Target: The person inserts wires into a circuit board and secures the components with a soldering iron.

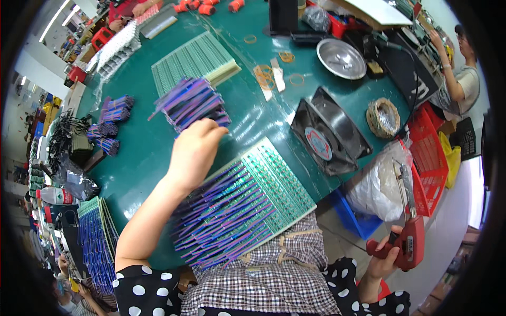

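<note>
My left hand [197, 150] reaches over the table, its fingers bent closed at the near end of a pile of purple and blue wires [192, 102]; its fingertips are partly hidden. My right hand [386, 258], low at the right, is wrapped round the grip of a red soldering gun [411, 245], whose thin metal front points up. In front of me a green circuit board panel [282, 184] lies tilted at the table's near edge. Many purple and blue wires [226, 221] run across its left part; rows of pads show bare on its right. Beyond the wire pile lies a stack of green panels [192, 60].
A black fan [332, 137], a solder coil [383, 118] and a metal dish [341, 59] stand on the right. Rubber bands [265, 77] lie mid-table. Wire bundles [113, 113] are at the left. A bagged blue bin [363, 216] and red crate [429, 163] flank the right edge.
</note>
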### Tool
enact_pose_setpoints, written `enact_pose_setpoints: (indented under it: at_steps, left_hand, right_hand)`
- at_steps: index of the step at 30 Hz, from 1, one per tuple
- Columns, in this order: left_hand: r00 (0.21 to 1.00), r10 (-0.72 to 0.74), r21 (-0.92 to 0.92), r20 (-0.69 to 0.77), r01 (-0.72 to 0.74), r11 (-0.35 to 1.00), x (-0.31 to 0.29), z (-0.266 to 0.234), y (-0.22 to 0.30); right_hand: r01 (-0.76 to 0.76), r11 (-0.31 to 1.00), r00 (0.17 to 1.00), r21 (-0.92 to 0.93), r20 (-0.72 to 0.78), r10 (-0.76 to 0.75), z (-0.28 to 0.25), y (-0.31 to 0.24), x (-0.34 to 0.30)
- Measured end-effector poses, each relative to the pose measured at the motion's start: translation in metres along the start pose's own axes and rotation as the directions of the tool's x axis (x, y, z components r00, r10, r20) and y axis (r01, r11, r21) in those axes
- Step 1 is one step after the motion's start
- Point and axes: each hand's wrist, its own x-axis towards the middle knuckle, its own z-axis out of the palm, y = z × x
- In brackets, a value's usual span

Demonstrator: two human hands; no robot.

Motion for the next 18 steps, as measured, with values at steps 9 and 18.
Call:
enact_pose_setpoints:
  at_steps: [9,18]
  left_hand:
    - [0.951,-0.070,-0.546,0.302,0.233,0.805,-0.059,-0.001,0.113]
    - [0.929,0.357,0.146,0.098,-0.369,0.918,-0.074,0.024,0.127]
  right_hand:
    - [-0.508,0.851,0.847,0.133,0.256,0.466,-0.003,-0.024,-0.047]
    - [-0.750,0.625,0.392,-0.216,0.617,0.683,-0.009,-0.039,-0.027]
